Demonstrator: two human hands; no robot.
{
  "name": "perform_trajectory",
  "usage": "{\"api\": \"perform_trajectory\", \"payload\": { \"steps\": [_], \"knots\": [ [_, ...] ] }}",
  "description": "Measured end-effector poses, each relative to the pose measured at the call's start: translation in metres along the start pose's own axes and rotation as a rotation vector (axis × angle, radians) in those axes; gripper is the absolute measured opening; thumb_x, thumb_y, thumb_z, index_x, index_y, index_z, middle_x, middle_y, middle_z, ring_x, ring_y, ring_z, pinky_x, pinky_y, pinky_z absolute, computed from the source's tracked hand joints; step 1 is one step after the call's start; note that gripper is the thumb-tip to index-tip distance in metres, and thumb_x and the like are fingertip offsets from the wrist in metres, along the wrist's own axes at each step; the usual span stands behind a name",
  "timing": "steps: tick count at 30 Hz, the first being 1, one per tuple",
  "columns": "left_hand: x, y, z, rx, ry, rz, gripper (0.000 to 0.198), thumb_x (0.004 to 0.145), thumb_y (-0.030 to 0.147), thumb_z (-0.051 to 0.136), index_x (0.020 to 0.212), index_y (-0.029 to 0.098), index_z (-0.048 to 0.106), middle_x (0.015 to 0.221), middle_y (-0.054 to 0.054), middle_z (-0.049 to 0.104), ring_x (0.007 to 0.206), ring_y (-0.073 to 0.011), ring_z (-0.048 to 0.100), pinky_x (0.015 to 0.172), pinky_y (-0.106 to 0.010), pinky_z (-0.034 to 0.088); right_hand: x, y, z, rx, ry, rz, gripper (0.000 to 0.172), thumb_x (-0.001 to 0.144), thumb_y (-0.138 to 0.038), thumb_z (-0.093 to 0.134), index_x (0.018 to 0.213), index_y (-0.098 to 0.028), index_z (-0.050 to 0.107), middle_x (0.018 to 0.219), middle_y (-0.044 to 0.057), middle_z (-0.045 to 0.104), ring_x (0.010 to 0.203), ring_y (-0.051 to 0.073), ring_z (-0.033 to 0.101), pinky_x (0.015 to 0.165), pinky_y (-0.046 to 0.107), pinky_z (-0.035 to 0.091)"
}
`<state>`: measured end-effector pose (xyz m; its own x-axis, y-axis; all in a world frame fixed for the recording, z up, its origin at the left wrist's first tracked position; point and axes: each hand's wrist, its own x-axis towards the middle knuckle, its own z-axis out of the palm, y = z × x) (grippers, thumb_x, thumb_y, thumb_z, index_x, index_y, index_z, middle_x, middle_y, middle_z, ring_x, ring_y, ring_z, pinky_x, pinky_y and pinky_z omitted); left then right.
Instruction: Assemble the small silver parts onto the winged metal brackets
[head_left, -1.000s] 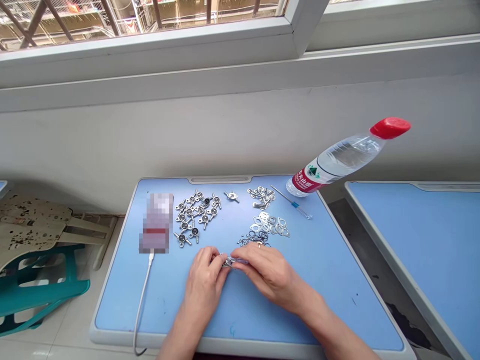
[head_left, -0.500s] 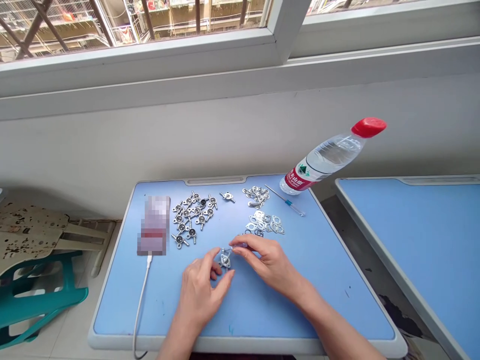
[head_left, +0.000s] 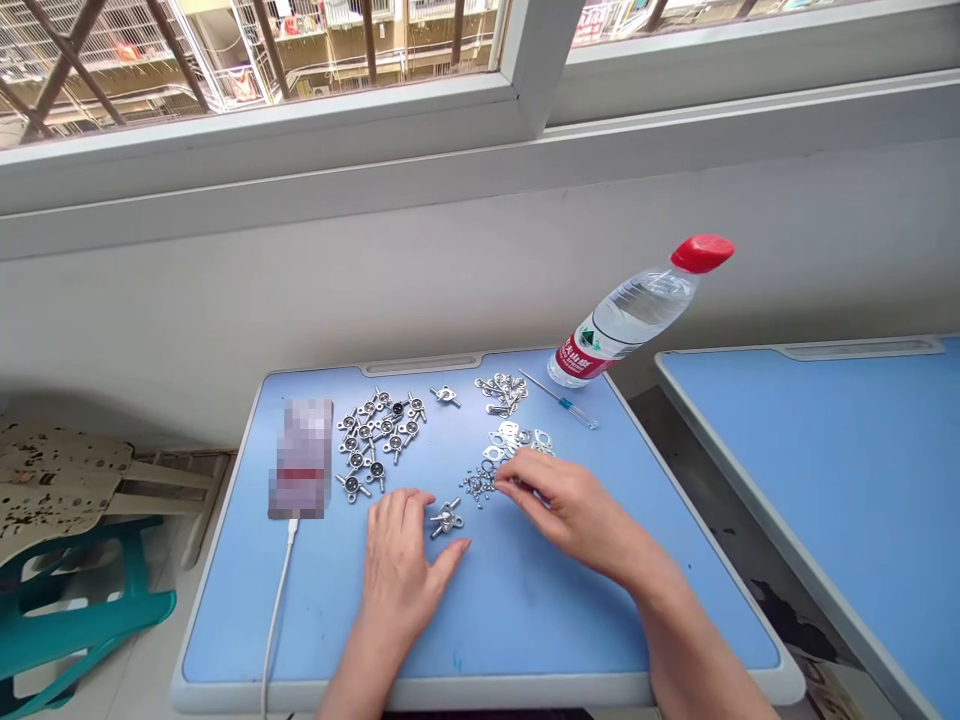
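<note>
Right hand (head_left: 574,515) has slid over to the heap of tiny rings (head_left: 478,486) — fingers (head_left: 517,482) pinched narrow, can't tell if they're holding anything — while the left hand (head_left: 397,570) lies open on the desk (head_left: 525,630), just beside the cross-shaped metal fitting (head_left: 447,518).
</note>
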<state>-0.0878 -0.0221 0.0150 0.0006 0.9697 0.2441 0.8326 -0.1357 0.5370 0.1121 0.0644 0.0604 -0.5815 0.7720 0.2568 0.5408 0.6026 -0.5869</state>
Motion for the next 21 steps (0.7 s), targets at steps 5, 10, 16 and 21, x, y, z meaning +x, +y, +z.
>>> {"api": "perform_trajectory", "payload": {
  "steps": [5, 10, 16, 21],
  "knots": [
    [0.004, 0.003, 0.005, 0.111, 0.022, 0.070, 0.014, 0.091, 0.031, 0.061, 0.098, 0.020, 0.055, 0.091, -0.005, 0.062, 0.084, -0.0237, 0.059, 0.076, -0.038, 0.043, -0.006, 0.001, 0.016, -0.272, -0.217, -0.013, 0.014, 0.088, -0.010, 0.053, 0.079, -0.020, 0.058, 0.077, 0.000, 0.063, 0.055, 0.012, 0.056, 0.049, 0.025, 0.030],
    [0.006, 0.004, 0.007, 0.159, 0.025, 0.105, 0.007, 0.093, 0.025, 0.057, 0.095, 0.020, 0.054, 0.088, -0.004, 0.063, 0.081, -0.0224, 0.058, 0.074, -0.036, 0.041, -0.007, -0.003, 0.028, -0.398, -0.247, -0.021, 0.011, 0.087, -0.011, 0.055, 0.079, -0.018, 0.055, 0.076, 0.001, 0.061, 0.052, 0.013, 0.055, 0.048, 0.027, 0.021],
    [0.006, 0.003, 0.006, 0.176, 0.014, 0.107, 0.003, 0.094, 0.021, 0.053, 0.092, 0.020, 0.055, 0.083, -0.003, 0.063, 0.078, -0.0212, 0.058, 0.072, -0.034, 0.041, -0.007, 0.000, 0.031, -0.438, -0.243, -0.018, 0.012, 0.088, -0.011, 0.052, 0.079, -0.019, 0.051, 0.075, 0.001, 0.061, 0.052, 0.013, 0.056, 0.047, 0.028, 0.019],
    [0.005, 0.002, 0.005, 0.164, 0.034, 0.118, 0.003, 0.093, 0.018, 0.052, 0.093, 0.020, 0.054, 0.082, -0.003, 0.062, 0.078, -0.0215, 0.059, 0.071, -0.034, 0.040, -0.006, -0.001, 0.034, -0.450, -0.273, -0.011, 0.014, 0.089, -0.009, 0.049, 0.079, -0.018, 0.053, 0.076, 0.002, 0.061, 0.052, 0.013, 0.056, 0.048, 0.029, 0.018]
  ]
}}
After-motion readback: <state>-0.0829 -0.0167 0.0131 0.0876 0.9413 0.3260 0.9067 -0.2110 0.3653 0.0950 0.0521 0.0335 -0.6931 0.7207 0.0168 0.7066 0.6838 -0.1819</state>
